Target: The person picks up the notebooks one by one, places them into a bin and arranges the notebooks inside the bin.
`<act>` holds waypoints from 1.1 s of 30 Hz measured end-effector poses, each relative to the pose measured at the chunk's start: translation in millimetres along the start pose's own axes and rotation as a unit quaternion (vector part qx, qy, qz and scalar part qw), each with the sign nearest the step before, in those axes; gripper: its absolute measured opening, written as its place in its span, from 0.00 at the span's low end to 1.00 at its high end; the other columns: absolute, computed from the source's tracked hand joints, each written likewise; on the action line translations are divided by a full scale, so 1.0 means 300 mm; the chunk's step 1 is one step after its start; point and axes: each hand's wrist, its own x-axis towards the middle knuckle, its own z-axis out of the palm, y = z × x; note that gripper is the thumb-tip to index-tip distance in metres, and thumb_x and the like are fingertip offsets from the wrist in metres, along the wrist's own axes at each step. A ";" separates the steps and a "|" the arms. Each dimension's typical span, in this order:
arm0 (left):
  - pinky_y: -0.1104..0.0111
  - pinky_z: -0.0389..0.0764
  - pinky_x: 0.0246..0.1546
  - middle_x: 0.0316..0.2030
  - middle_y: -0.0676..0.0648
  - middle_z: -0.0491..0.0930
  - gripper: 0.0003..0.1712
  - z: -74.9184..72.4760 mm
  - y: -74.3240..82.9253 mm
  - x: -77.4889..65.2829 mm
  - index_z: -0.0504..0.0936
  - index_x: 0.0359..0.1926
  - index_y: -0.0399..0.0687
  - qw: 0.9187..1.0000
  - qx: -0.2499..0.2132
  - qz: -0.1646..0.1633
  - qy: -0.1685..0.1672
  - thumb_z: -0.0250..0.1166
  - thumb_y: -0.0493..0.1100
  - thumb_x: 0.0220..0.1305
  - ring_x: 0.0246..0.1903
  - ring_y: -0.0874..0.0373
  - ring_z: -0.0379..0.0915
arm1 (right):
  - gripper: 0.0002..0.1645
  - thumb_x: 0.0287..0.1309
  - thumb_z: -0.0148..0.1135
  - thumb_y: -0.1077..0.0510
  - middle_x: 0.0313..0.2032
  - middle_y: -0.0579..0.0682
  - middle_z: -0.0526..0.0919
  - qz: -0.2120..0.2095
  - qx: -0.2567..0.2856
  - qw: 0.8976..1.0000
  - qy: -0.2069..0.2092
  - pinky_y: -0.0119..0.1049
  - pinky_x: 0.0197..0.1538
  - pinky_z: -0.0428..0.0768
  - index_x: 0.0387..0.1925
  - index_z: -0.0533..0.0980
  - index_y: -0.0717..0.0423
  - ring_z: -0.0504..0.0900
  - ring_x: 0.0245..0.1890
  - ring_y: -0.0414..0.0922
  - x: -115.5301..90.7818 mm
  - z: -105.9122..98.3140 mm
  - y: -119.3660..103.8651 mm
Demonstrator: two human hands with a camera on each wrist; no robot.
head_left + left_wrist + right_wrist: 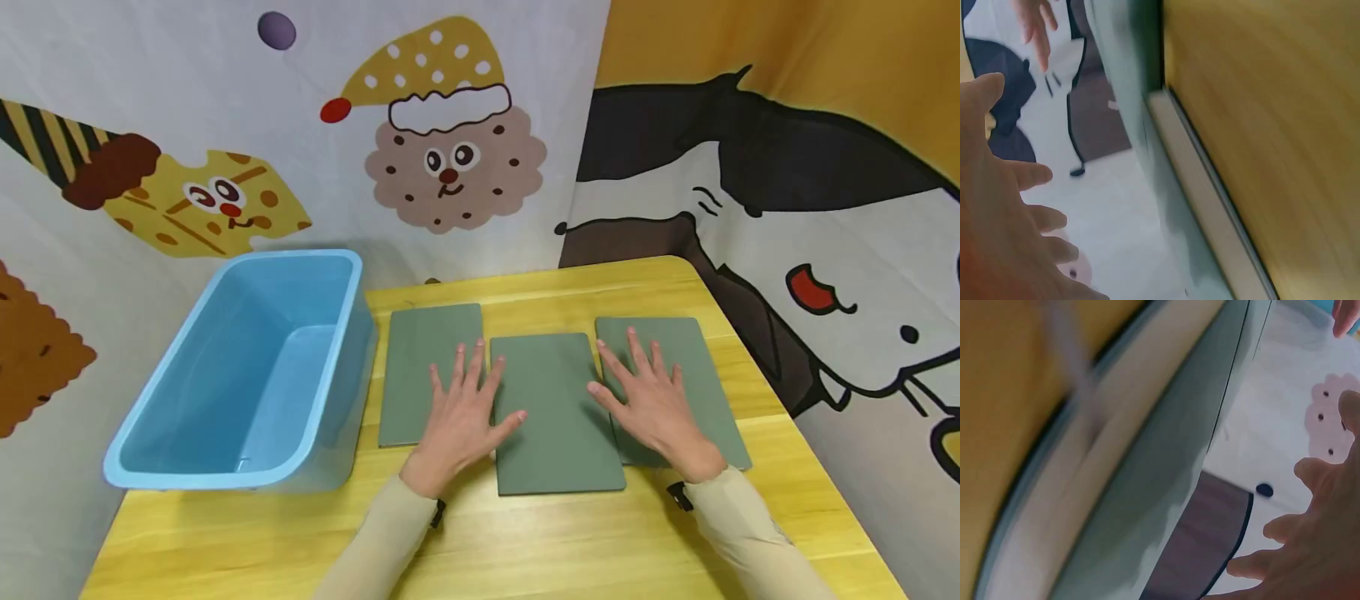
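Three green-covered books lie flat on the wooden table in the head view: a left book (408,375), a middle book (555,417) and a right book (708,392). My left hand (461,421), fingers spread, is over the left book's right side and the gap beside the middle one. Over the right book, my right hand (656,408) has its fingers spread too, its thumb reaching toward the middle book. Both wrist views show a gap between the fingers and the green covers, with pale page edges (1200,194) below. Neither hand holds anything.
A light blue plastic bin (345,358) stands on the left of the wooden table (525,550), close beside the left book. Behind the table hangs a cloth (315,108) printed with cartoon figures. The table's right edge slants down past the right book.
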 end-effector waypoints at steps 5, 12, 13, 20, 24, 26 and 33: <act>0.27 0.48 0.69 0.83 0.40 0.42 0.49 0.031 0.079 0.065 0.57 0.82 0.57 0.998 0.015 0.043 -0.031 0.45 0.78 0.71 0.81 0.39 0.35 | 0.45 0.75 0.45 0.29 0.82 0.63 0.34 0.025 0.006 1.000 -0.009 0.85 0.63 0.46 0.84 0.49 0.40 0.40 0.76 0.79 -0.025 -0.043 0.068; 0.30 0.58 0.68 0.82 0.43 0.49 0.47 0.087 0.244 0.108 0.59 0.81 0.65 0.985 0.097 0.128 -0.061 0.44 0.79 0.70 0.80 0.42 0.43 | 0.51 0.73 0.47 0.27 0.80 0.70 0.36 0.079 0.016 0.995 -0.055 0.85 0.60 0.51 0.84 0.48 0.48 0.43 0.72 0.84 -0.048 -0.081 0.193; 0.31 0.59 0.68 0.81 0.44 0.50 0.47 0.096 0.270 0.107 0.59 0.81 0.66 0.982 0.109 0.140 -0.069 0.43 0.80 0.70 0.80 0.42 0.44 | 0.53 0.72 0.50 0.27 0.80 0.71 0.36 0.087 0.018 0.994 -0.062 0.85 0.60 0.52 0.84 0.48 0.50 0.43 0.71 0.85 -0.053 -0.084 0.208; 0.34 0.62 0.68 0.82 0.49 0.49 0.46 0.125 0.394 0.122 0.57 0.81 0.72 0.966 0.146 0.179 -0.112 0.43 0.81 0.68 0.80 0.44 0.45 | 0.65 0.62 0.66 0.29 0.74 0.84 0.41 0.134 0.028 0.986 -0.091 0.80 0.60 0.61 0.80 0.50 0.67 0.51 0.66 0.87 -0.084 -0.096 0.267; 0.35 0.62 0.68 0.82 0.55 0.47 0.44 0.132 0.414 0.152 0.55 0.81 0.76 0.962 0.135 0.182 -0.151 0.44 0.80 0.70 0.80 0.47 0.44 | 0.70 0.60 0.68 0.29 0.68 0.89 0.52 0.145 0.020 0.984 -0.101 0.75 0.59 0.67 0.77 0.49 0.76 0.61 0.63 0.84 -0.074 -0.103 0.285; 0.35 0.61 0.69 0.82 0.59 0.44 0.43 0.137 0.414 0.165 0.52 0.81 0.80 0.960 0.127 0.175 -0.180 0.44 0.79 0.70 0.81 0.49 0.42 | 0.70 0.58 0.70 0.30 0.65 0.88 0.58 0.145 0.013 0.984 -0.102 0.74 0.58 0.70 0.76 0.50 0.79 0.64 0.61 0.82 -0.062 -0.110 0.288; 0.35 0.58 0.71 0.82 0.63 0.42 0.42 0.137 0.415 0.178 0.52 0.81 0.81 0.960 0.093 0.155 -0.213 0.49 0.77 0.70 0.81 0.51 0.39 | 0.71 0.54 0.76 0.34 0.57 0.87 0.68 0.144 0.008 0.984 -0.107 0.66 0.49 0.75 0.73 0.52 0.82 0.72 0.51 0.77 -0.032 -0.133 0.280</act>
